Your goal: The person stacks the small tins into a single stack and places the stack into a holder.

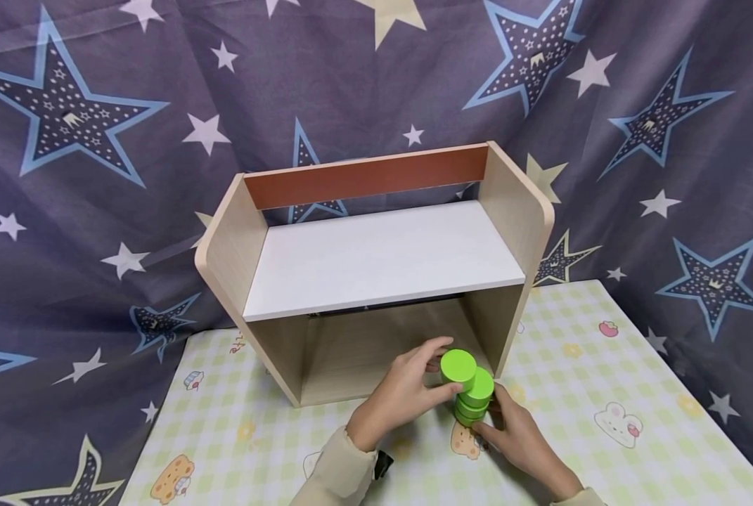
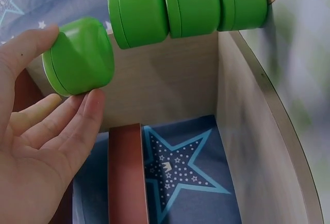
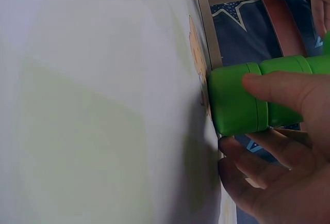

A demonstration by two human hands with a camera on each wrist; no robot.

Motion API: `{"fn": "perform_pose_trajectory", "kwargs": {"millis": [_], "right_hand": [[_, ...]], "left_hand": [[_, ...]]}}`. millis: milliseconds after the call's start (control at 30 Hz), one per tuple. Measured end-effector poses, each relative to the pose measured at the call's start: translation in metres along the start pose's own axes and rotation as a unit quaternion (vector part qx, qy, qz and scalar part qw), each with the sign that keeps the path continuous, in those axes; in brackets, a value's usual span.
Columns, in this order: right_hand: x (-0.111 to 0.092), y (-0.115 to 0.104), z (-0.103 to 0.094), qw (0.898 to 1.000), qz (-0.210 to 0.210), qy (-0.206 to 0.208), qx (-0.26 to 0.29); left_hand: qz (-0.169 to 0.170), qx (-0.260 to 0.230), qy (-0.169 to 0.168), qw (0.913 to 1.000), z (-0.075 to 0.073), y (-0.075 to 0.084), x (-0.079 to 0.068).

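Small green lidded jars form a stack of three [image 1: 478, 387] on the tablecloth, in front of the shelf's right side. My left hand [image 1: 403, 391] pinches another green jar [image 2: 80, 56] between thumb and fingers. It is beside the stack's top end, apart from it in the left wrist view. My right hand [image 1: 523, 437] grips the lowest jar [image 3: 234, 100] of the stack, its thumb on one side near the seam and fingers on the other.
A wooden shelf unit [image 1: 385, 260] with a white upper board and a reddish back rail stands behind the hands. A checked tablecloth [image 1: 604, 365] with cartoon prints covers the table. Behind hangs a dark curtain [image 1: 351, 77] with stars.
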State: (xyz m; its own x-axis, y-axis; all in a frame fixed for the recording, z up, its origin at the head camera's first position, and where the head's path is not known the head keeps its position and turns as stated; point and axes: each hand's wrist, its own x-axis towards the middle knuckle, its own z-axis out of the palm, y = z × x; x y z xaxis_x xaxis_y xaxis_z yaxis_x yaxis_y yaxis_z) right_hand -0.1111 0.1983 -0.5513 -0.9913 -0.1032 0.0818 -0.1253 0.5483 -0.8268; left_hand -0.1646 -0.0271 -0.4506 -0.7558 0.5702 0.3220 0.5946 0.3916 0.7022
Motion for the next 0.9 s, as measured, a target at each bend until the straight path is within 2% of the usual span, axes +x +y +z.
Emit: {"fn": "perform_pose_trajectory", "kwargs": {"millis": [467,900], "right_hand": [[0.000,0.000,-0.001,1.000,0.006,-0.006,0.006],[0.000,0.001,-0.002,1.000,0.006,-0.013,0.006]], "left_hand": [[0.025,-0.002,-0.010,0.9996,0.009,0.003,0.010],[0.008,-0.027,-0.029,0.9992,0.016,0.006,0.016]]}}
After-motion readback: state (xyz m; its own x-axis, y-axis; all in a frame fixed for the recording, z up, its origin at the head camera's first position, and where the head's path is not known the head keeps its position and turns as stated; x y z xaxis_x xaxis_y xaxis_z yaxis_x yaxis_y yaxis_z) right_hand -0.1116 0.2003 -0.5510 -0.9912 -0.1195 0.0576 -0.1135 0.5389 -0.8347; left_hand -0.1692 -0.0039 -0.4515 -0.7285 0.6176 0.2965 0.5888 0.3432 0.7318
